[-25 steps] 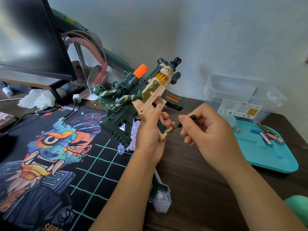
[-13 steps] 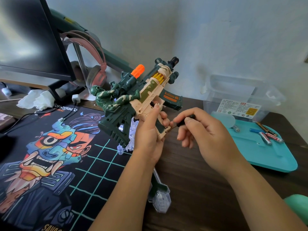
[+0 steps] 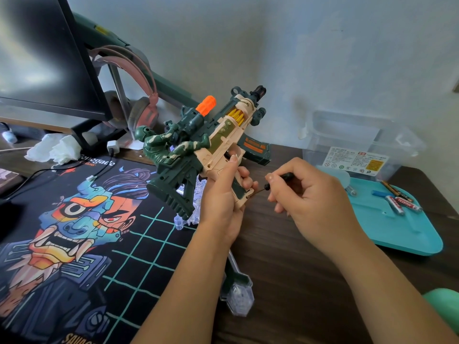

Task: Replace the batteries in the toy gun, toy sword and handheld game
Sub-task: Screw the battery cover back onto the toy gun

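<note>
Desk (image 3: 298, 281), dark wood, against a pale wall. We note the toy gun (image 3: 213, 145) held up off the desk at mid-scene, muzzle tilted toward the far right and stock toward the near left. A green soldier figure is on its top.

The left hand (image 3: 223, 204) grips the gun by its pistol grip, fingers wrapped round it and thumb up along the tan body. The right hand (image 3: 310, 197), just to the right, pinches a small black screwdriver (image 3: 285, 176) between thumb and curled fingers. Its tip meets the base of the grip.

Below the left forearm a clear-plastic toy with a dark green part lies on the desk. We take it for the toy sword (image 3: 238, 296), and most of it is hidden.

On the right is a teal tray (image 3: 397, 234) with several loose batteries (image 3: 402, 204) at its far side. A clear plastic box (image 3: 360, 142) with a label stands just beyond the tray.

On the left a printed mouse mat (image 3: 74, 232) covers the desk. At the far left are a dark monitor (image 3: 42, 58), pink headphones (image 3: 139, 95) on a stand and a crumpled tissue (image 3: 54, 147).

At the near right edge is a pale green rounded thing (image 3: 442, 304); we cannot tell what it is.
</note>
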A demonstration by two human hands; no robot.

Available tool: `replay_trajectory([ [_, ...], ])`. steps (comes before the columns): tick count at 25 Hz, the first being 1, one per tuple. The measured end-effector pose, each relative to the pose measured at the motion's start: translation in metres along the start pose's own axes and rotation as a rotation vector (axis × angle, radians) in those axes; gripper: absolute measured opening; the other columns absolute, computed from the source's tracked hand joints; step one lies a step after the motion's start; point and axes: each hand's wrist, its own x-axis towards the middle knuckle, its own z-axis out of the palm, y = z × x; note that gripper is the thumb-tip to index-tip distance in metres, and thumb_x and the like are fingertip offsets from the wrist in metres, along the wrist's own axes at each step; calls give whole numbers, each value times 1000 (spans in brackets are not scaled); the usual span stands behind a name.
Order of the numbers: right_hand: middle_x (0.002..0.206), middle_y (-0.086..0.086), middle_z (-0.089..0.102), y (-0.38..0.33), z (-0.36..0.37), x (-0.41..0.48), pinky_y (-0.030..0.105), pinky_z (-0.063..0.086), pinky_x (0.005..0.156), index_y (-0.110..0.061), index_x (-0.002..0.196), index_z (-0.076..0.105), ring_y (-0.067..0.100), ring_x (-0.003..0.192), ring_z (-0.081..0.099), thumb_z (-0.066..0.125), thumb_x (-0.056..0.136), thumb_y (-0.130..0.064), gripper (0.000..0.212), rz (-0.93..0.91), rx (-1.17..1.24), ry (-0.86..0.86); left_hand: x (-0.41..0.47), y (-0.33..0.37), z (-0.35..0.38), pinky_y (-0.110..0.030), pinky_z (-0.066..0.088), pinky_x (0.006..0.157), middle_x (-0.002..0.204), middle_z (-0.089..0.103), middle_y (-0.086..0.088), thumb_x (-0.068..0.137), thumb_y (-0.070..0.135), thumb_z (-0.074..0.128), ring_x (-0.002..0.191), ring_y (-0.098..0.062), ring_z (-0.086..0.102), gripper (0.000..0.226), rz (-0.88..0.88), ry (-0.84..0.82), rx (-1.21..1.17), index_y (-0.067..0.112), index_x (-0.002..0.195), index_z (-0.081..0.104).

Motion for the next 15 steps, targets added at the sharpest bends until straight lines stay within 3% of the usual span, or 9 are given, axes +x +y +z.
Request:
replay_trajectory([
  [5,63,-5,62,0,2,-1,11,46,52,-25,103,65,4,55,59,52,95,-22,15,25,52,15,0,0,0,-27,53,61,68,54,1,98,20,56,54,-9,48,23,9,-4,3,14,121,58],
  [10,68,-1,65,-3,-2,-2,15,47,53,-26,90,62,9,56,61,49,95,-28,14,49,131,-85,-2,2,3,-25,52,57,68,54,1,99,19,54,54,-8,47,16,17,6,12,18,114,59],
  [15,70,-1,67,-4,-2,-1,15,49,56,-24,97,62,7,58,63,47,97,-22,16,20,100,-127,-1,2,2,-24,52,53,68,54,1,98,18,56,53,-8,49,17,20,24,11,16,115,59],
])
